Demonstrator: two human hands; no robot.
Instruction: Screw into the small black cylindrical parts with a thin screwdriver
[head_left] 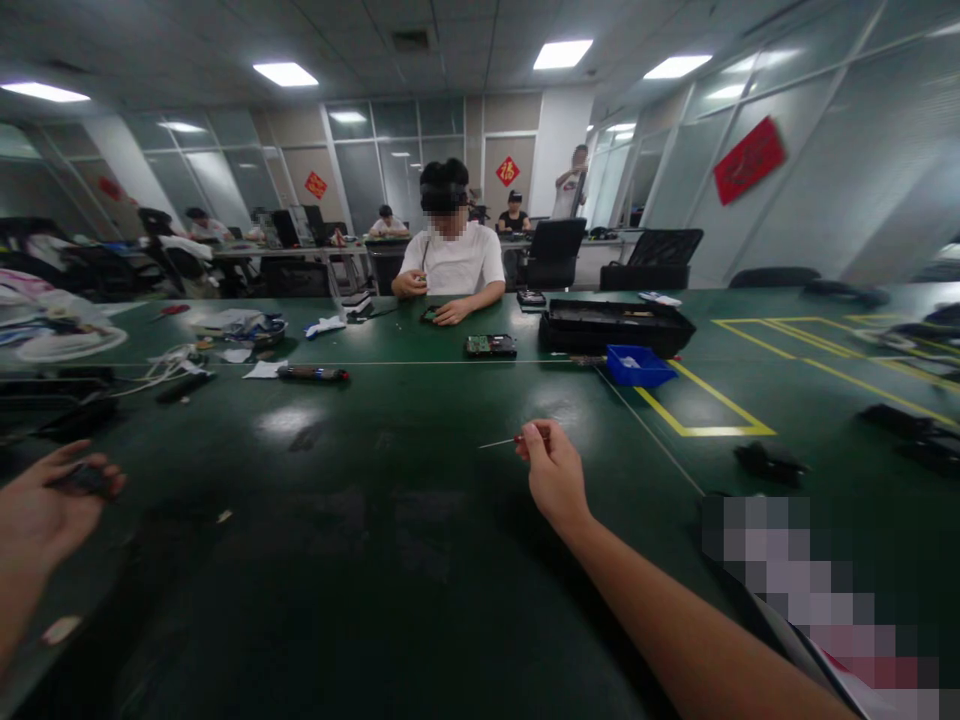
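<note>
At the left edge my left hand (41,515) is raised palm up, its fingers curled around a small black object (84,478) whose kind I cannot make out. My right hand (553,472), right of the middle, pinches a thin screwdriver (496,443) between thumb and fingers. Its slim metal shaft points left, and a bit of red shows at the fingertips; the rest of the handle is hidden. Both hands are over the dark green table (315,600). Beyond my right hand lies a hard drive (490,346) with a green circuit board.
A blue bin (639,366) sits before a long black tray (616,326). A dark cylindrical tool (313,374) lies left of centre, near white cables (166,366). Across the table, a seated person (459,250) handles a small dark part. Black pieces (771,462) lie at right.
</note>
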